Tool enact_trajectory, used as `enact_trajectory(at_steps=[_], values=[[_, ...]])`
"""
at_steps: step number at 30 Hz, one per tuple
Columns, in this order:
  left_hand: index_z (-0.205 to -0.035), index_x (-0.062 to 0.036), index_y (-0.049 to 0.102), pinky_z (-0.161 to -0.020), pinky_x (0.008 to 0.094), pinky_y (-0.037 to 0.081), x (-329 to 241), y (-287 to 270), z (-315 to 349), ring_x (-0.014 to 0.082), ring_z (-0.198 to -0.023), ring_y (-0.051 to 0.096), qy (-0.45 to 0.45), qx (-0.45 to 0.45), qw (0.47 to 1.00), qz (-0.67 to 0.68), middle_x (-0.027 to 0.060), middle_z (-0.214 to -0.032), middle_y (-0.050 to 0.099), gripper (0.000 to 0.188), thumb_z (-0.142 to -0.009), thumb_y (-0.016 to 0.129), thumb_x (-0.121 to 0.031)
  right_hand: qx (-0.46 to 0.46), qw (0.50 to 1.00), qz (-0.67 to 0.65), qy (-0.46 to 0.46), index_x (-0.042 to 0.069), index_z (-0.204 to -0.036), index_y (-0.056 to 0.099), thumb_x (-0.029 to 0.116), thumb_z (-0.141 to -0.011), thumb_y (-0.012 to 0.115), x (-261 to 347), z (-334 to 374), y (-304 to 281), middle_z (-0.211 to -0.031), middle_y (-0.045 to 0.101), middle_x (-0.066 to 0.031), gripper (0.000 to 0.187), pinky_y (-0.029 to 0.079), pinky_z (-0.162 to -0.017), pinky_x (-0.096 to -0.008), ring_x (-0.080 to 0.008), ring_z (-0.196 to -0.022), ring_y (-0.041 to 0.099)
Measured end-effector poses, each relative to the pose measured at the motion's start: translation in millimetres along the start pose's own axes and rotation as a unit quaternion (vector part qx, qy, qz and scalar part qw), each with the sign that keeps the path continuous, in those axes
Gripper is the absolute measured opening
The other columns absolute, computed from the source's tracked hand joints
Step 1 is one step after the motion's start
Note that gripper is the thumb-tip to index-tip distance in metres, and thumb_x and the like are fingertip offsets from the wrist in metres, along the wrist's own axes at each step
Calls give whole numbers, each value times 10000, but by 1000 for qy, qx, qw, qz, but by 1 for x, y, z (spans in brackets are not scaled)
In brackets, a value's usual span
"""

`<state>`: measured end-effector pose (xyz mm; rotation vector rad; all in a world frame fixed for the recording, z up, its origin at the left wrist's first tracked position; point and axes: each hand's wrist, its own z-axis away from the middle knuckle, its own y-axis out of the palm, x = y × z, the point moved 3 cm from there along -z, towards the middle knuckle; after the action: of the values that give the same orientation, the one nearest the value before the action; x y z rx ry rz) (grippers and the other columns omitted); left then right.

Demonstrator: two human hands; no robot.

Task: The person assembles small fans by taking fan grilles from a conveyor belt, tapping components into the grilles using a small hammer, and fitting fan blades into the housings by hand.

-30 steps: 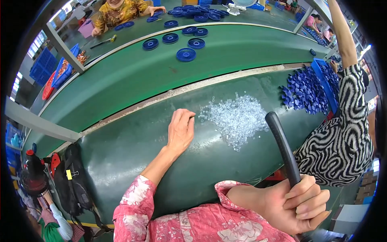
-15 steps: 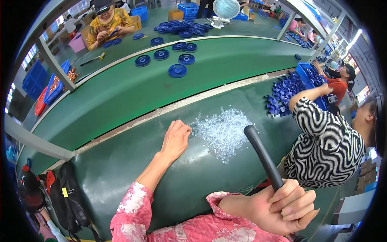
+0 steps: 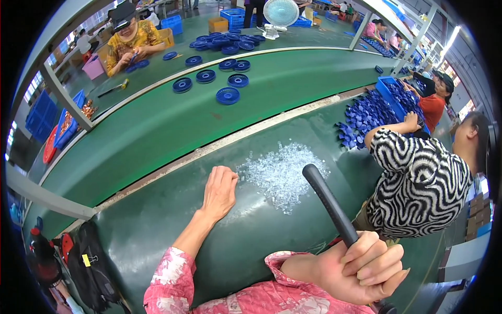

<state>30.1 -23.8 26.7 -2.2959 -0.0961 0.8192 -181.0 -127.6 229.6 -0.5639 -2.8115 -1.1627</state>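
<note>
My left hand (image 3: pixel 219 191) rests on the green work surface (image 3: pixel 157 209) with its fingers bent and pressed together. Its fingertips are beside the left edge of a heap of small clear plastic pieces (image 3: pixel 285 172); whatever lies in the pinch, if anything, is hidden. In the lower right my right hand (image 3: pixel 361 269) is wrapped round a black-handled tool (image 3: pixel 329 204). The long rounded handle slants up and left, its tip raised in front of the heap. A dark end of the tool barely shows below the fist, too little to tell its kind.
Beyond a pale ledge (image 3: pixel 261 123) runs a green conveyor belt (image 3: pixel 157 141) carrying several round blue plastic parts (image 3: pixel 228 96). At right, a person in a striped top (image 3: pixel 418 178) reaches past a pile of small blue pieces (image 3: pixel 366 118). A black bag (image 3: pixel 97 272) hangs at left.
My left hand has drawn slightly left and down, away from the heap's edge. The right hand still grips the tool, a little further left in the picture. The whole view has shifted slightly.
</note>
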Motion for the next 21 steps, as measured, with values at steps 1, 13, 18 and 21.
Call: enact_trajectory(at_steps=[1,13,18,21], values=[[-911,-16,543,-762,427,440,-1,2,-1,329,-881,532,11,-3,1000,-3,134,-929,538,111,-835,616,20,-2,1000,3,-3,136,-584,329,189,-1046,359,0,0,0,-597,350,0,465,301,-397,-246,-81,-361,211],[-908,-16,523,-728,418,429,-6,1,3,326,-834,544,57,-19,997,-53,135,-907,564,153,-805,612,53,4,1000,15,-1,134,-597,350,226,-1063,314,2,5,-3,-615,373,-7,476,310,-417,-258,-89,-367,228],[-915,-17,520,-717,415,434,-7,5,5,323,-819,547,73,-6,995,-63,136,-884,563,183,-782,617,63,9,1000,13,-4,130,-602,357,226,-1066,306,4,2,-2,-624,377,-10,476,310,-431,-262,-91,-369,228],[-921,-19,524,-706,407,438,-9,5,5,320,-808,551,75,4,994,-77,134,-866,559,192,-778,622,63,9,1000,12,-3,129,-607,360,226,-1067,305,4,1,-2,-626,377,-10,473,310,-431,-263,-91,-370,228]])
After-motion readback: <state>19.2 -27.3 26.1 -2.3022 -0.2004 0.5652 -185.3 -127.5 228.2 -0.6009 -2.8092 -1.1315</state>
